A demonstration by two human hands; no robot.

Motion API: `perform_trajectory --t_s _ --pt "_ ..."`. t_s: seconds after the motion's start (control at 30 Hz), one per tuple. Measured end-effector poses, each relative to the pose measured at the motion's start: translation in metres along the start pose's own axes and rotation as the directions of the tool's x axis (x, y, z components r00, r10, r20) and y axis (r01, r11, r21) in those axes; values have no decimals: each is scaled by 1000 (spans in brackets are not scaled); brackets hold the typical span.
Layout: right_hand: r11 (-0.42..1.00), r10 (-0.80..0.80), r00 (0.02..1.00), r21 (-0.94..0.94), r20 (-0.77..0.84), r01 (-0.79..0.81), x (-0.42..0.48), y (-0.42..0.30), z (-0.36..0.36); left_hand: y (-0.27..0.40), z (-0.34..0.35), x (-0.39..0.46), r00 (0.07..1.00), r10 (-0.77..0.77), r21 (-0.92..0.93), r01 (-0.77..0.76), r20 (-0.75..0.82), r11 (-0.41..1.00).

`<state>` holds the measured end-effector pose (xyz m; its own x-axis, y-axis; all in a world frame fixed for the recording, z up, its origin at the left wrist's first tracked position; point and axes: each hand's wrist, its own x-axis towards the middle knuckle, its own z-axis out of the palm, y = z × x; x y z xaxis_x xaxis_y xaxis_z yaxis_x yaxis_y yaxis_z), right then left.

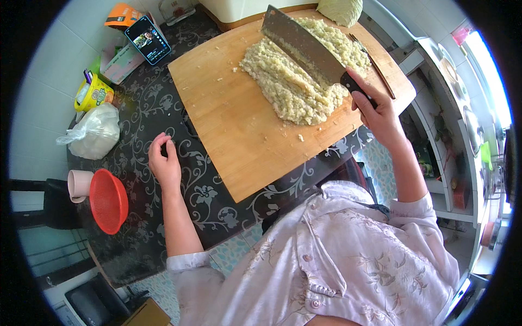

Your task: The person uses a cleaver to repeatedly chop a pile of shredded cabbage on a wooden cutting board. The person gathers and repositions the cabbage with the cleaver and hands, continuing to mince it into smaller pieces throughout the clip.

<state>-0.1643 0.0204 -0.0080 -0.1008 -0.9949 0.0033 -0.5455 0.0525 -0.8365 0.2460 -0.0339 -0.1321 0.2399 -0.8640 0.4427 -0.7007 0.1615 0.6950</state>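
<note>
My right hand (377, 108) grips the black handle of a broad cleaver (299, 45). Its blade lies across a mass of finely chopped, pale green-white filling (289, 87), with more of it beyond the blade. The filling rests on a large wooden cutting board (228, 159). A pair of chopsticks (377, 71) lies on the board's right part, above my right hand. Near the board's left edge, over the dark patterned tabletop (204, 195), my left hand (165, 159) holds nothing, fingers loosely curled with a gap between thumb and fingers.
A cabbage piece (342, 10) is at the board's far edge. Along the left stand a phone (148, 40), a yellow tub (96, 93), a tied plastic bag (96, 132), a mug (79, 185) and a red plastic basket (108, 201). Shelves (432, 134) are to the right.
</note>
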Motion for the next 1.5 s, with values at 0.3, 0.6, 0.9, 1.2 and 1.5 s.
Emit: perform_trajectory --t_s 0.3,0.6,0.9,1.2,1.5 --pt "1000 13 998 17 64 -14 7 -11 -1 -3 -2 0 1000 -5 -17 5 -4 1000" --pt "999 -50 998 -19 38 50 9 0 3 -2 -2 2 999 34 -15 -34 -11 999" --pt "1000 -11 1000 -21 -21 11 6 9 12 -2 -3 0 1000 9 -1 -9 -19 1000" --pt "997 -48 999 68 13 47 9 4 10 -3 -2 1 1000 12 0 -12 4 1000" --pt "997 -38 998 -69 51 41 14 11 6 -6 1 0 1000 -9 2 9 5 1000"
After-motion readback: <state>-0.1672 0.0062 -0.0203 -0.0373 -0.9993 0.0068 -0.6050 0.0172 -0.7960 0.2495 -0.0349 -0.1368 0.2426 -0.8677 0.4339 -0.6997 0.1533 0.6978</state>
